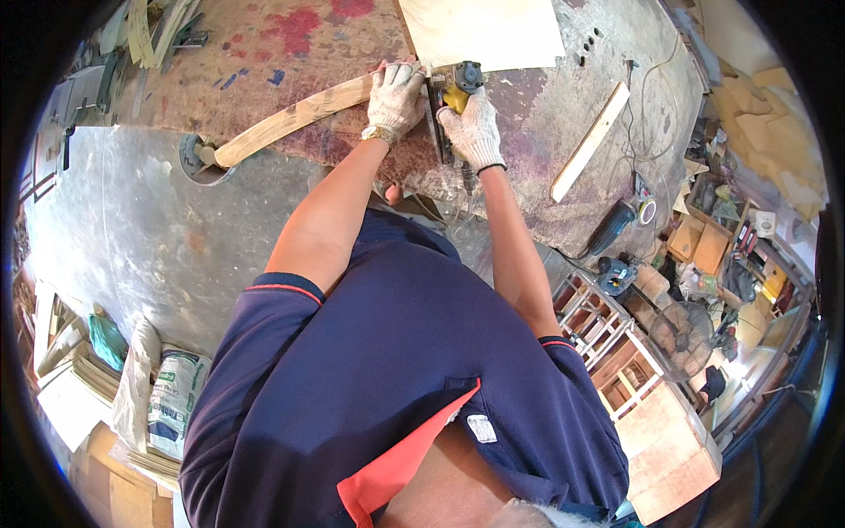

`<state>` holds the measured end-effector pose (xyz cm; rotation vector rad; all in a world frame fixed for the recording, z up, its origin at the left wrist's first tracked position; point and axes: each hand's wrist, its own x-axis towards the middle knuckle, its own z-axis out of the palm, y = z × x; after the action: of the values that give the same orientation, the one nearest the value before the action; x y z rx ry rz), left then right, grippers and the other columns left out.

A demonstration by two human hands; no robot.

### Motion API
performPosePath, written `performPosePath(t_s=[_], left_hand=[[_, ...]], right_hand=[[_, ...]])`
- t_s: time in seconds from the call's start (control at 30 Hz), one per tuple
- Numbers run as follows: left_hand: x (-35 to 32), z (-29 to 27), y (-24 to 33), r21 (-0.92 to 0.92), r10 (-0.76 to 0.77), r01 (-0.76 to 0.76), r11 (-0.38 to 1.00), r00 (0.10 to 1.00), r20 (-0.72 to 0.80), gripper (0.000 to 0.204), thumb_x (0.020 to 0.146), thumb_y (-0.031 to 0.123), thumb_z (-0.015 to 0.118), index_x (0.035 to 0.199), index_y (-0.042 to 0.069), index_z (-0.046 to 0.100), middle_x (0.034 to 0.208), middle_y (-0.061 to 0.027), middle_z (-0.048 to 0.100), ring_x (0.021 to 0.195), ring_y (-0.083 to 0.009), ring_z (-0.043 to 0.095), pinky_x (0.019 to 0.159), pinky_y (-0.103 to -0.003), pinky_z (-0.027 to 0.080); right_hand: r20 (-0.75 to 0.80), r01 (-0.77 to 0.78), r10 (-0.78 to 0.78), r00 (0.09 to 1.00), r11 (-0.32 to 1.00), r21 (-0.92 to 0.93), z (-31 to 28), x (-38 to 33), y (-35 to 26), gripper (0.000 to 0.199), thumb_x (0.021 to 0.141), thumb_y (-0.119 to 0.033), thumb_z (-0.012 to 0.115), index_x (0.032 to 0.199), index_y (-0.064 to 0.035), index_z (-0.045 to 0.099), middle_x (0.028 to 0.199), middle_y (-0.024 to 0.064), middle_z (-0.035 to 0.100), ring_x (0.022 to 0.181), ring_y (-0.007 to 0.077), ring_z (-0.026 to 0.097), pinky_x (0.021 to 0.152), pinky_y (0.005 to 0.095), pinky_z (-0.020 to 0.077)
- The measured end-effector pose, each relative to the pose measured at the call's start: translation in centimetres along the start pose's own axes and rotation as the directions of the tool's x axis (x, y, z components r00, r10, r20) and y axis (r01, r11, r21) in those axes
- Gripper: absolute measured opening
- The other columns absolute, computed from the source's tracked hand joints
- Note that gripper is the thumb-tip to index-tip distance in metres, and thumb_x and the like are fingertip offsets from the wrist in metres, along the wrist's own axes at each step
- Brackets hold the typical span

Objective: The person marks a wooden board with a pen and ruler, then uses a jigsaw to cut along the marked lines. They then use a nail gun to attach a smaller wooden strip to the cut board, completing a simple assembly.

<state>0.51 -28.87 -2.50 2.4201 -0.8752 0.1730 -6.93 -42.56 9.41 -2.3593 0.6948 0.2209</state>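
My left hand (396, 99), in a white knit glove, grips the right end of a curved wooden strip (295, 116). That strip arcs down to the left along the near edge of the stained tabletop. In my gloved right hand (473, 132) is a yellow and black nail gun (458, 92). Its black magazine runs beside the handle, and its nose points left, close to my left fingers. Whether the nose touches the wood is hidden. A pale sheet of board (482, 35) lies just beyond both hands.
A straight wooden slat (590, 143) and a corded power tool (612, 227) lie to the right. A grey ring-shaped piece (204, 160) is by the strip's left end. A fan (680, 333) and clutter stand at far right; sacks (176, 396) and stacked boards are at lower left.
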Motion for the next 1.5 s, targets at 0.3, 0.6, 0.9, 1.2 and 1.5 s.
performPosePath(t_s=[0.3, 0.6, 0.9, 1.2, 1.5], left_hand=[[0.0, -0.4, 0.0, -0.028, -0.050, 0.053, 0.998, 0.993, 0.104, 0.055, 0.077, 0.020, 0.070, 0.130, 0.010, 0.063, 0.133, -0.0129, 0.060, 0.129, -0.0337, 0.052, 0.118, -0.054, 0.032], [0.4, -1.8, -0.5, -0.163, -0.074, 0.076, 0.984, 0.997, 0.019, 0.049, 0.075, 0.021, 0.075, 0.123, 0.010, 0.065, 0.121, -0.0116, 0.062, 0.121, -0.0332, 0.056, 0.112, -0.054, 0.038], [0.2, -3.5, -4.5, -0.057, 0.086, -0.085, 0.995, 0.996, 0.023, 0.047, 0.067, 0.017, 0.082, 0.110, 0.011, 0.065, 0.123, -0.0088, 0.060, 0.119, -0.0319, 0.055, 0.098, -0.047, 0.045], [0.2, -4.2, -4.4, -0.101, 0.069, -0.058, 0.993, 0.992, 0.102, 0.048, 0.067, 0.015, 0.080, 0.111, 0.010, 0.062, 0.120, -0.0107, 0.058, 0.117, -0.0326, 0.055, 0.101, -0.046, 0.044], [0.2, -4.4, -4.3, -0.147, 0.046, -0.033, 0.989, 0.995, 0.086, 0.046, 0.069, 0.018, 0.079, 0.110, 0.007, 0.061, 0.120, -0.0120, 0.057, 0.119, -0.0332, 0.054, 0.103, -0.047, 0.043]], right_hand=[[0.034, -0.033, 0.038, 0.999, 0.988, -0.151, 0.5, 0.1, -1.1, 0.062, 0.083, -0.024, 0.076, 0.133, 0.0022, 0.049, 0.108, 0.0303, 0.071, 0.102, 0.0468, 0.070, 0.085, 0.0524, 0.0577], [0.009, 0.006, -0.005, 1.000, 0.988, -0.154, 0.7, 0.5, -1.4, 0.061, 0.084, -0.024, 0.073, 0.131, 0.0060, 0.048, 0.102, 0.0320, 0.071, 0.097, 0.0483, 0.070, 0.083, 0.0538, 0.0578], [0.018, -0.005, 0.008, 1.000, 0.991, -0.134, 0.8, 1.2, -0.3, 0.061, 0.082, -0.027, 0.074, 0.129, 0.0045, 0.051, 0.108, 0.0315, 0.071, 0.103, 0.0495, 0.067, 0.088, 0.0550, 0.0551], [0.228, -0.072, 0.074, 0.971, 0.997, -0.015, -1.1, 2.4, 0.2, 0.044, 0.086, -0.023, 0.074, 0.120, -0.0001, 0.059, 0.092, 0.0204, 0.073, 0.070, 0.0336, 0.072, 0.066, 0.0441, 0.0583], [0.164, -0.139, 0.092, 0.982, 0.942, 0.306, -1.5, 3.5, -0.6, 0.042, 0.086, -0.012, 0.077, 0.122, -0.0029, 0.058, 0.086, 0.0100, 0.072, 0.057, 0.0172, 0.066, 0.052, 0.0341, 0.0545]])
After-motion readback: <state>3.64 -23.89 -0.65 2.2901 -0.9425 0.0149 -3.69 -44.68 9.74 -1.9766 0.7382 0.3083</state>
